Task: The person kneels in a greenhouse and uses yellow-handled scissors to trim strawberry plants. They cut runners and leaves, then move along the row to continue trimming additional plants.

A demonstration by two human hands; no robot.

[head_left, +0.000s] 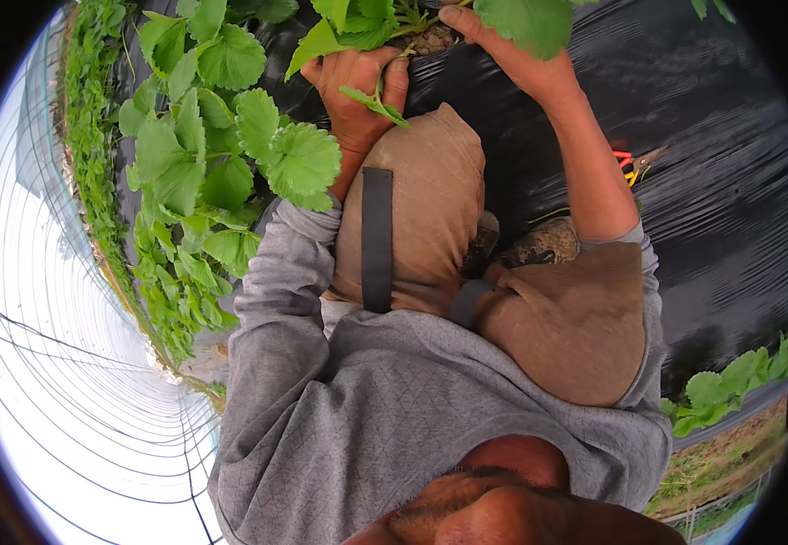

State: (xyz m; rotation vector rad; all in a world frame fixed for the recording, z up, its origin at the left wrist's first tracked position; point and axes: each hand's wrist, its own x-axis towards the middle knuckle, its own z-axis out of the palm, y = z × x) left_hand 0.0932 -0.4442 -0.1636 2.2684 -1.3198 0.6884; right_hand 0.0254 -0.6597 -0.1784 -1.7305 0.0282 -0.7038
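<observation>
Head view: your left hand (358, 95) is closed around a leaf stalk (378, 102) of the strawberry plant (358, 23), at its planting hole in the black mulch film (712, 182). Your right hand (503, 50) presses in at the crown; its fingers look partly hidden by 1 leaf, so that grip is unclear. Step: gripping stalks at the base. Next move needs a steady, clean hold low on the stem.

Leafy green strawberry plant (367, 27), rooted in black plastic mulch (703, 163)
</observation>
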